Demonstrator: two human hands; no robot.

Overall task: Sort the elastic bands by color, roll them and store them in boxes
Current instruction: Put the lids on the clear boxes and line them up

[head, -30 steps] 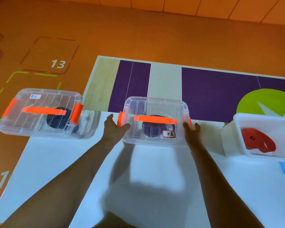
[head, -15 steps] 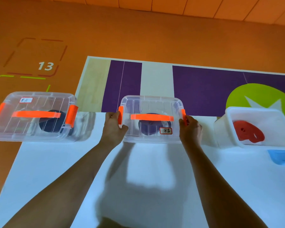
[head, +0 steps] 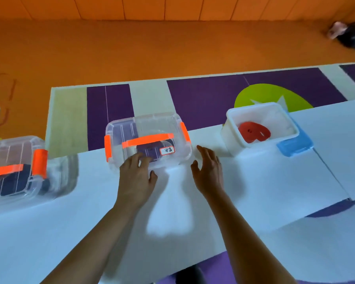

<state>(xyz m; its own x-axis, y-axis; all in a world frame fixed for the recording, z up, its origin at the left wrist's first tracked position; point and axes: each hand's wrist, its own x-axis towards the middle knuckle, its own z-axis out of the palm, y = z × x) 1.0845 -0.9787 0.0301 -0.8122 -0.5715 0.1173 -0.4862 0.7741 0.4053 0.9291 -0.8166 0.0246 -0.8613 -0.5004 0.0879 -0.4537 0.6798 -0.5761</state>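
Observation:
A clear lidded box [head: 152, 128] with orange latches and handle stands at the far edge of the white table [head: 254, 191]; a dark rolled band [head: 149, 151] shows inside, beside a white label. My left hand [head: 136, 177] rests with fingertips against the box's near side. Off to the box's right, my right hand [head: 208, 171] hovers with spread fingers and holds nothing. A second clear box [head: 14, 167] with a dark roll sits at the left. An open white box [head: 260, 128] at the right holds a red rolled band [head: 253, 132].
A blue lid [head: 294, 145] lies against the white box's right side. Beyond the table are a purple and beige mat [head: 203, 99] and an orange floor [head: 131, 48]. A dark object [head: 353, 35] lies at the far right corner.
Both hands have let go of the middle box's orange latches and drawn back toward me. The view has swung to the right, bringing the white box further in.

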